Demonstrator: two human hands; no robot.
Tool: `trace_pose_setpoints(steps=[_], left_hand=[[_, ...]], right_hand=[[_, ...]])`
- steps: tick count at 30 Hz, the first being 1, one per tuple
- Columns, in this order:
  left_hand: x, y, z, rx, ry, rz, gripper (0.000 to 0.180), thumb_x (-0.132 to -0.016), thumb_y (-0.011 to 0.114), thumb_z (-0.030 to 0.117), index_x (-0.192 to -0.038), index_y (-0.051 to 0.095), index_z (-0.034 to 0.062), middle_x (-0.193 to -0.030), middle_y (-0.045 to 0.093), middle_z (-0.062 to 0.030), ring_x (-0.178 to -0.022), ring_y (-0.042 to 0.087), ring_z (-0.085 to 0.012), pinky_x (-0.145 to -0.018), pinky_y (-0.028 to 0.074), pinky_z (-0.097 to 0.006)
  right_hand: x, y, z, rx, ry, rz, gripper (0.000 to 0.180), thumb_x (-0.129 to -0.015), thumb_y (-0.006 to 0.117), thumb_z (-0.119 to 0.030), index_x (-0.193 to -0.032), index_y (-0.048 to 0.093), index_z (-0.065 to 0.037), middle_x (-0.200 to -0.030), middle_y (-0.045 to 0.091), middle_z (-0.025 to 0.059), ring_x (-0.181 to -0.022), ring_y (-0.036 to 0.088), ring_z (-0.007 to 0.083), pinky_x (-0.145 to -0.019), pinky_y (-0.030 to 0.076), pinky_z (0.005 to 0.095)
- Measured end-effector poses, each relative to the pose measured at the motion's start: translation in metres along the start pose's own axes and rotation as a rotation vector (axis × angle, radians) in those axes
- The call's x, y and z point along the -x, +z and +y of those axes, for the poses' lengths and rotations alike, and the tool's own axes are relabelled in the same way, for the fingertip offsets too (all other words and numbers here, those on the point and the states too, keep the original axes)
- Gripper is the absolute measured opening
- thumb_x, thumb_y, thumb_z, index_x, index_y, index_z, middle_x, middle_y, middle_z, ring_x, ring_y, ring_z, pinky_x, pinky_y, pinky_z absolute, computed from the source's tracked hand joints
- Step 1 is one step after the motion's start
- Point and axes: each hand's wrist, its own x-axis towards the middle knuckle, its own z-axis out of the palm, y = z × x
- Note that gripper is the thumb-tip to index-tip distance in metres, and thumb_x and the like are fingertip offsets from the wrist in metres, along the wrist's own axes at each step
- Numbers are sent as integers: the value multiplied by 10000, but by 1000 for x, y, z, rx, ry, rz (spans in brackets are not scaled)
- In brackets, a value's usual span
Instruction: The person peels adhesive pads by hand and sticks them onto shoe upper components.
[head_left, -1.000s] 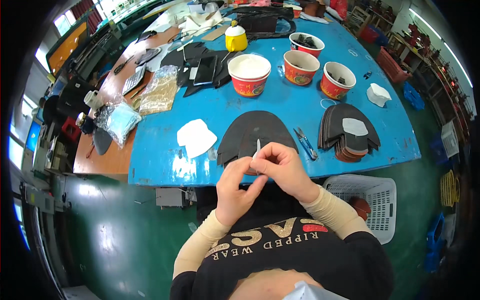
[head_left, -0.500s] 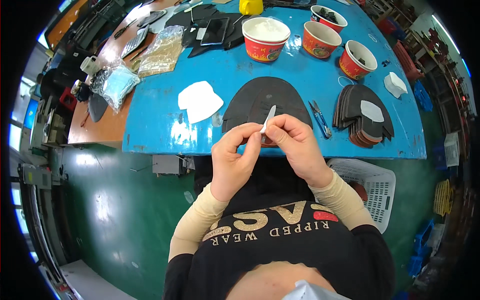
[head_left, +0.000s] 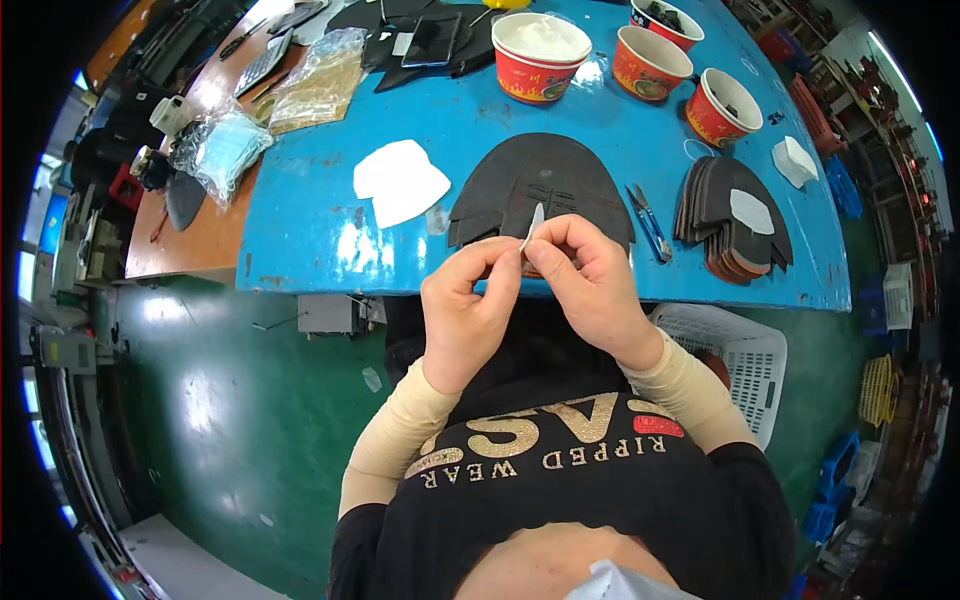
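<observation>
A small pale strip [head_left: 535, 226] is pinched between the fingertips of both hands, which are brought together just above the near edge of the blue table [head_left: 300, 230]. The left hand [head_left: 468, 312] is closed around the strip's lower end from the left, thumb and forefinger pressed together, while the right hand [head_left: 590, 285] is closed on it from the right, so that the strip stands up between the two and its tip is seen above the knuckles. Directly beyond the hands, a dark shoe-upper piece [head_left: 545, 180] is laid flat on the table, partly covered by the fingers. A white cut piece [head_left: 400, 180] is placed to its left, and small scissors [head_left: 645, 220] to its right, beside a stack of dark pieces [head_left: 735, 225]. Farther off, three red bowls [head_left: 650, 65] are set in a row. A white basket [head_left: 740, 360] is seen below the table's edge, by the right forearm.
</observation>
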Motion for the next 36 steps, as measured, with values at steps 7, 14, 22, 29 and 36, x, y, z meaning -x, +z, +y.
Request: trace_pose_setpoints(steps=[7, 14, 22, 29, 36], left_hand=[[-1, -9, 2, 141, -181, -2, 111, -843, 560, 40, -887, 622, -41, -753, 596, -10, -655, 481, -41, -569, 404, -197], [-1, -5, -3, -289, 213, 45, 88, -782, 599, 5, -861, 630, -18, -822, 658, -115, -711, 624, -157, -646, 487, -266], [2, -9, -2, 27, -132, 26, 86, -791, 590, 12, -859, 629, -22, -828, 658, -109, -702, 619, -147, -644, 481, -253], [1, 0, -1, -420, 304, 79, 92, -785, 582, 3, -852, 640, -21, -830, 660, -111, -707, 622, -152, -647, 483, -256], [0, 1, 0, 14, -99, 20, 101, -798, 581, 10, -872, 640, -25, -841, 659, -96, -730, 617, -142, -672, 482, -250]], right_hand=[[0, 0, 2, -49, 52, -50, 84, -905, 499, -95, -913, 497, -11, -853, 548, 16, -789, 506, 58, -721, 434, 218], [-3, 6, -2, 127, 13, -38, 112, -886, 536, -108, -883, 518, 2, -794, 559, 13, -717, 506, 47, -629, 427, 197], [-2, 8, 8, -28, 25, -1, 105, -888, 531, -96, -901, 523, 8, -790, 564, 15, -727, 512, 50, -629, 428, 198], [-3, 4, 3, 113, 44, -32, 93, -885, 523, -89, -889, 522, 5, -783, 551, 10, -726, 507, 51, -637, 432, 200], [-1, 3, 11, -103, 16, 20, 96, -880, 530, -87, -884, 535, 9, -805, 560, 9, -731, 509, 48, -643, 435, 194]])
